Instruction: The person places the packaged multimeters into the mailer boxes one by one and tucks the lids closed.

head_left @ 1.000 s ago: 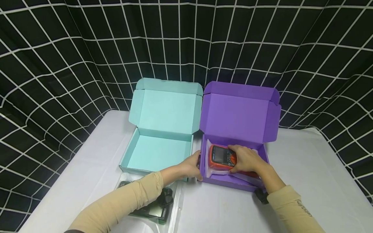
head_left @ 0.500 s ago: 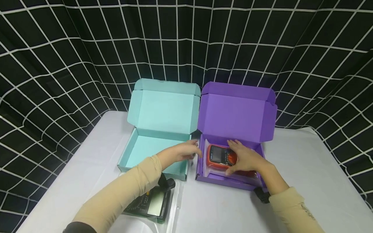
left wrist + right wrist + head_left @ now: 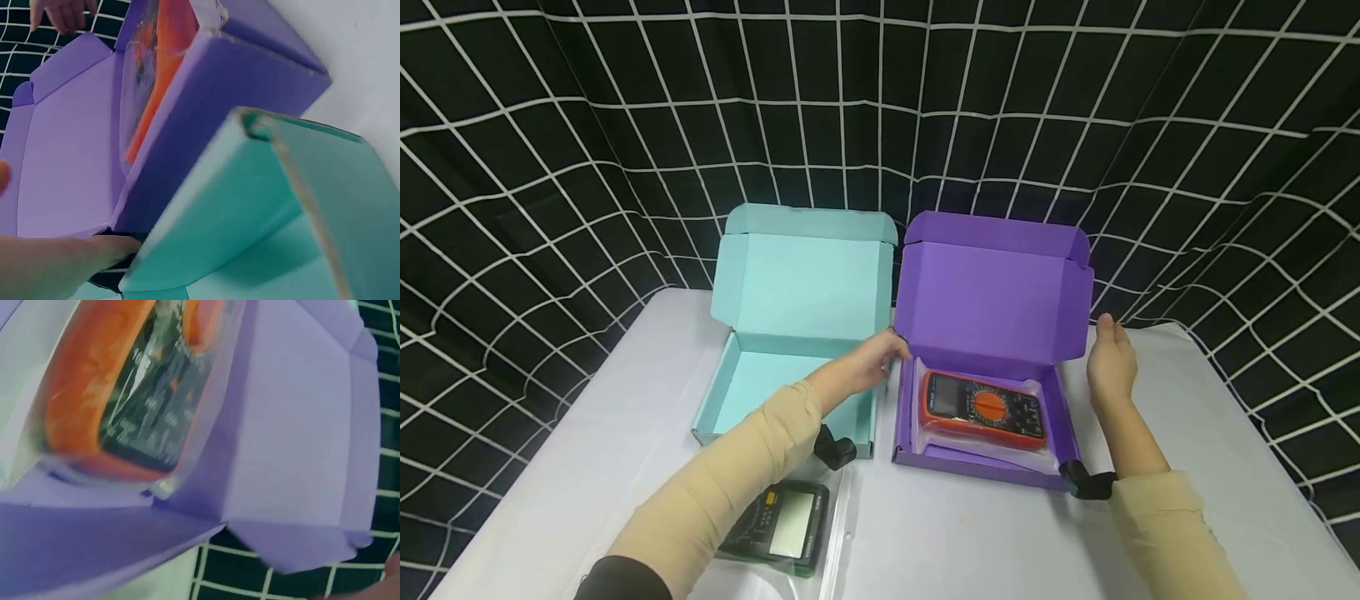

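An orange-and-black multimeter (image 3: 951,421) in clear plastic wrap lies face up inside the purple box (image 3: 970,468), whose lid (image 3: 981,292) stands raised behind it. My left hand (image 3: 868,362) reaches over the teal box (image 3: 811,283) to the gap between the two boxes, fingertips near the purple box's back left corner. The left wrist view shows its thumb (image 3: 115,248) at that gap. To the right of the purple box, beside the lid's side flap, my right hand (image 3: 1112,362) is raised with straight fingers and holds nothing.
The teal box stands with its lid up and nothing seen inside. A dark green multimeter (image 3: 782,529) in a clear plastic bag lies at the front left, partly under my left forearm. A black cloth with a white grid (image 3: 880,108) hangs behind the white table (image 3: 955,550).
My right hand has left the multimeter and moved right, out of the purple box. My left hand has gone from the box's front left side to its back left corner.
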Motion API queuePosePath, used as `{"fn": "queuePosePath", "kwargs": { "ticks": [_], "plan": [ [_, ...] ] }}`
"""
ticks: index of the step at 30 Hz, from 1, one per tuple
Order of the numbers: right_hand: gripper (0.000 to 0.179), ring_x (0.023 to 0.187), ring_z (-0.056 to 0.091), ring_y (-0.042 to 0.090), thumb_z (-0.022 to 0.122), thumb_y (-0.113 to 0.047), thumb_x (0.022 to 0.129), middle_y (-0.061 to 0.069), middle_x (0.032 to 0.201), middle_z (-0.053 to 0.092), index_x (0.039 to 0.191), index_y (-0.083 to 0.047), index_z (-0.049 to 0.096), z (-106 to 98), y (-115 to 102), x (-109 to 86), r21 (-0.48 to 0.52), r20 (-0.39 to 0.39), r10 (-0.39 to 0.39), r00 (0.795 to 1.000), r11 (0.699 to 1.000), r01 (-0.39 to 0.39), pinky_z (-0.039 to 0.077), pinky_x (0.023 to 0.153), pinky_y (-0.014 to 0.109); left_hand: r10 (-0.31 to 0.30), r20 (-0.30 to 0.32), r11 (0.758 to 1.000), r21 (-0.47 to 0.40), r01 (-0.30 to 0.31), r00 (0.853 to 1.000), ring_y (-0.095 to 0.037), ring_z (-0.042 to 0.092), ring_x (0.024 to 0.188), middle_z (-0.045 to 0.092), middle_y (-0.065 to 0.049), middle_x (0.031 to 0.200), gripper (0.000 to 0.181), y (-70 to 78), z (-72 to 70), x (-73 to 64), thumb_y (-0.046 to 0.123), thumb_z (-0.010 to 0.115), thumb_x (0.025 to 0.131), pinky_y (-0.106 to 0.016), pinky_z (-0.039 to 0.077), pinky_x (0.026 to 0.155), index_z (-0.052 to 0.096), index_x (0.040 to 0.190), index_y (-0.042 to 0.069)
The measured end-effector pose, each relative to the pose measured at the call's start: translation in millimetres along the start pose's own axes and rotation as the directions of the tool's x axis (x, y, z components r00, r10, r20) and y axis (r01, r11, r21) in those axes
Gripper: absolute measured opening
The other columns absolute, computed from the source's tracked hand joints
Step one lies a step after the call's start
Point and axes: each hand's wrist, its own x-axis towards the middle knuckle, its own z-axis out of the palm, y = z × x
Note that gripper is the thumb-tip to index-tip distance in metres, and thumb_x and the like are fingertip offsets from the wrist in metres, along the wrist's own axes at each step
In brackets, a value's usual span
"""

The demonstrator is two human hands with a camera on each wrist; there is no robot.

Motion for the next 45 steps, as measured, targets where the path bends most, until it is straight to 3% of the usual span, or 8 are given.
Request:
{"fn": "queuePosePath", "kwargs": {
  "ticks": [2, 3, 9, 10, 22, 28, 40, 45],
  "plan": [
    [0.068, 0.147, 0.007, 0.034, 0.014, -0.047, 0.103, 0.018, 0.159, 0.011, 0.154, -0.001, 0.013, -3.3, 2.9, 3.9, 0.002, 0.128, 0.062, 0.99, 0.998, -0.063, 0.006, 0.12, 0.044, 0.035, 0.013, 0.999, -0.029, -0.035, 0.999, -0.028, -0.004, 0.148, -0.007, -0.015, 0.162, 0.09, 3.5, -2.1, -0.1, 0.004, 0.047, 0.08, -0.047, -0.006, 0.118, -0.004, 0.155, 0.002],
    [0.069, 0.147, 0.004, 0.033, 0.012, -0.048, 0.103, 0.017, 0.16, 0.006, 0.154, -0.001, 0.008, -4.5, 4.3, 5.3, 0.03, 0.181, 0.075, 0.981, 0.996, -0.082, 0.003, 0.119, 0.044, 0.058, 0.022, 0.998, -0.036, -0.057, 0.998, -0.028, 0.007, 0.147, -0.005, -0.015, 0.162, 0.088, 5.3, -3.0, 0.6, 0.007, 0.047, 0.083, -0.047, -0.005, 0.119, -0.003, 0.155, 0.003],
    [0.074, 0.144, 0.002, 0.039, 0.004, -0.048, 0.102, 0.027, 0.156, -0.001, 0.15, 0.008, 0.0, -10.9, 9.7, 8.2, 0.159, 0.402, 0.001, 0.916, 0.985, -0.071, 0.002, 0.117, 0.05, 0.126, 0.14, 0.992, -0.029, -0.123, 0.982, -0.028, 0.005, 0.148, 0.001, -0.014, 0.162, 0.071, 17.3, -5.1, 0.5, 0.024, 0.039, 0.096, -0.046, -0.004, 0.119, 0.008, 0.155, 0.002],
    [0.075, 0.143, 0.002, 0.04, 0.003, -0.048, 0.101, 0.028, 0.156, 0.0, 0.15, 0.01, 0.001, -11.7, 10.1, 8.2, 0.16, 0.421, -0.011, 0.907, 0.985, -0.063, 0.003, 0.117, 0.051, 0.122, 0.155, 0.993, -0.025, -0.119, 0.98, -0.029, -0.005, 0.148, 0.0, -0.013, 0.162, 0.07, 18.5, -5.1, -0.5, 0.026, 0.038, 0.097, -0.046, -0.006, 0.118, 0.008, 0.155, 0.003],
    [0.081, 0.143, 0.003, 0.041, -0.006, -0.053, 0.097, 0.029, 0.155, 0.002, 0.15, 0.007, 0.001, -17.2, 16.7, -4.4, 0.172, 0.514, -0.078, 0.854, 0.985, -0.014, 0.0, 0.118, 0.049, 0.11, 0.183, 0.994, -0.019, -0.109, 0.977, -0.027, 0.002, 0.148, 0.002, -0.015, 0.162, 0.07, 15.7, -2.2, -6.7, 0.029, 0.028, 0.095, -0.041, -0.003, 0.119, 0.005, 0.154, -0.001],
    [0.085, 0.142, 0.003, 0.044, -0.009, -0.054, 0.096, 0.031, 0.154, 0.001, 0.148, 0.012, 0.0, -21.2, 22.3, -12.3, 0.239, 0.546, -0.152, 0.824, 0.971, 0.021, -0.007, 0.116, 0.048, 0.101, 0.198, 0.995, -0.024, -0.098, 0.975, -0.029, 0.004, 0.148, 0.004, -0.019, 0.161, 0.069, 13.7, -3.8, -11.7, 0.028, 0.024, 0.095, -0.04, -0.002, 0.119, 0.005, 0.154, -0.003],
    [0.088, 0.142, -0.004, 0.039, -0.011, -0.058, 0.093, 0.03, 0.153, -0.007, 0.148, 0.01, -0.005, -28.9, 41.7, -28.8, 0.334, 0.589, -0.182, 0.788, 0.942, -0.033, -0.012, 0.116, 0.04, 0.073, 0.215, 0.997, 0.003, -0.076, 0.974, -0.033, 0.004, 0.148, 0.002, -0.021, 0.16, 0.07, 0.2, -2.5, -20.2, 0.029, 0.023, 0.095, -0.043, -0.002, 0.119, 0.003, 0.153, -0.005],
    [0.088, 0.142, -0.005, 0.039, -0.01, -0.057, 0.093, 0.033, 0.152, -0.008, 0.147, 0.012, -0.006, -29.6, 49.1, -34.7, 0.351, 0.604, -0.214, 0.768, 0.936, -0.015, -0.011, 0.116, 0.036, 0.065, 0.218, 0.997, 0.025, -0.072, 0.974, -0.032, 0.004, 0.148, 0.002, -0.021, 0.16, 0.069, -6.0, -1.7, -23.4, 0.03, 0.021, 0.096, -0.042, 0.0, 0.119, 0.002, 0.153, -0.005]
  ]
}}
